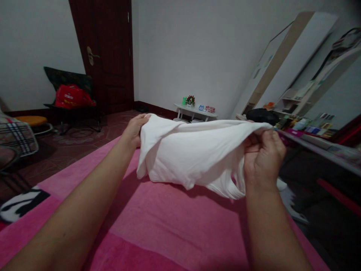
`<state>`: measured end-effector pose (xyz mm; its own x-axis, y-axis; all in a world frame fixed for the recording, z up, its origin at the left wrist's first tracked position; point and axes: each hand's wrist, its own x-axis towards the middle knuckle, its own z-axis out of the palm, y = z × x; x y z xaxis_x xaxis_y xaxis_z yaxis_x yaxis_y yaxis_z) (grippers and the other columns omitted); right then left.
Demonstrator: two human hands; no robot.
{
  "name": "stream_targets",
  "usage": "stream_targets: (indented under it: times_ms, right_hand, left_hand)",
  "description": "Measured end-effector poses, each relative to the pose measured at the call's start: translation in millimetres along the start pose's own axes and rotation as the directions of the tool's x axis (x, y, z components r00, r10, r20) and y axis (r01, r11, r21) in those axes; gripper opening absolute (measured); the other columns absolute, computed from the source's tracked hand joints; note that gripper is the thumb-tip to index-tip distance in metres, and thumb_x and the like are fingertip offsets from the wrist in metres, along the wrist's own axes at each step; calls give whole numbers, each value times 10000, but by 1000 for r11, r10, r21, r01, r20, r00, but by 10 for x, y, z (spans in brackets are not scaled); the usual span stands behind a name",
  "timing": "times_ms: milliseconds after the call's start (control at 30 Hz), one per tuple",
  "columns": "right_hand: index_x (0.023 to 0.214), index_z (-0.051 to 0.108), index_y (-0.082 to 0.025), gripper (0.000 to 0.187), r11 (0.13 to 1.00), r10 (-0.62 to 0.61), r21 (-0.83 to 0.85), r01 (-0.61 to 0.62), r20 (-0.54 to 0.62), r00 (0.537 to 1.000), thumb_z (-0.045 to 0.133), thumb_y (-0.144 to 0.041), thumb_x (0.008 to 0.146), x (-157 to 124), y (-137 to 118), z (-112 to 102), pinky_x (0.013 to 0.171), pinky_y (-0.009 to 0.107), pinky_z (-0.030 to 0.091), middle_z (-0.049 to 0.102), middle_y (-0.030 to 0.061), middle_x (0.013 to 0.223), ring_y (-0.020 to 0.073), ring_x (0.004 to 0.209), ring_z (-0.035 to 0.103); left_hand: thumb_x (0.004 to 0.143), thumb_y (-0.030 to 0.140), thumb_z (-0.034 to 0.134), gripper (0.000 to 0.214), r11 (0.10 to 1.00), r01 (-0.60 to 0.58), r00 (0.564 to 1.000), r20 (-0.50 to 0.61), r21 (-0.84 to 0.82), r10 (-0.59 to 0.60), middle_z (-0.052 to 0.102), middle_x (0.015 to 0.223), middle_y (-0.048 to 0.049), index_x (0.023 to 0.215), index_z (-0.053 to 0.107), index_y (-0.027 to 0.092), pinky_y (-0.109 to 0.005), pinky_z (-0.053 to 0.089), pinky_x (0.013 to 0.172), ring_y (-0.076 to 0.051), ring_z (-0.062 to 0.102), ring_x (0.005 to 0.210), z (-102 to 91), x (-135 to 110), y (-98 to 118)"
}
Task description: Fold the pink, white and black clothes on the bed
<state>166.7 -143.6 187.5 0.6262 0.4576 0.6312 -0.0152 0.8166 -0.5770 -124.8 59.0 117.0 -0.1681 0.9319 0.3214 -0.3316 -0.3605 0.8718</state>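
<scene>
A white cloth garment (186, 154), its exact kind hidden by the folds, is stretched between my two hands above a pink bedspread (169, 218). My left hand (137, 130) grips its upper left corner, the fingers mostly behind the fabric. At the upper right corner, my right hand (263, 154) is closed on the edge with its fingers curled inward. The cloth sags in the middle, and its lower edge hangs at or close to the bedspread. A loop-like fold with a small gap shows near my right wrist.
A dark chair holding a red bag (73, 97) stands by the brown door (108, 56). Against the far wall is a low white table (194, 110) with small items. Bottles and boxes crowd a dressing table (316, 137) on the right. An orange-topped stool (31, 120) is at left.
</scene>
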Motion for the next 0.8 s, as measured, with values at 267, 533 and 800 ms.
stream_targets:
  times_ms: [267, 533, 800]
  right_hand:
    - [1145, 519, -186, 457, 489, 502, -855, -174, 112, 857, 648, -303, 723, -167, 969, -543, 722, 280, 512, 600, 112, 1151, 196, 969, 613]
    - [1317, 495, -232, 654, 350, 767, -910, 222, 415, 489, 628, -120, 686, -645, 1185, -412, 661, 224, 426, 662, 2, 871, 135, 724, 601]
    - [708, 645, -168, 102, 312, 755, -924, 223, 383, 532, 566, -114, 671, -649, 1189, -386, 613, 224, 393, 657, 21, 690, 144, 668, 589]
  left_hand:
    - [702, 407, 666, 351, 540, -343, 929, 364, 768, 73, 674, 924, -86, 971, 675, 181, -292, 445, 736, -212, 614, 810, 37, -223, -377]
    - [329, 319, 821, 299, 421, -283, 808, 451, 862, -380, 683, 691, -83, 538, 641, 205, -321, 415, 707, -300, 625, 782, 245, -621, -402]
    - [560, 234, 644, 136, 725, 80, 911, 245, 684, -332, 497, 434, -18, 491, 541, 178, -303, 435, 576, -209, 573, 544, 75, -368, -529]
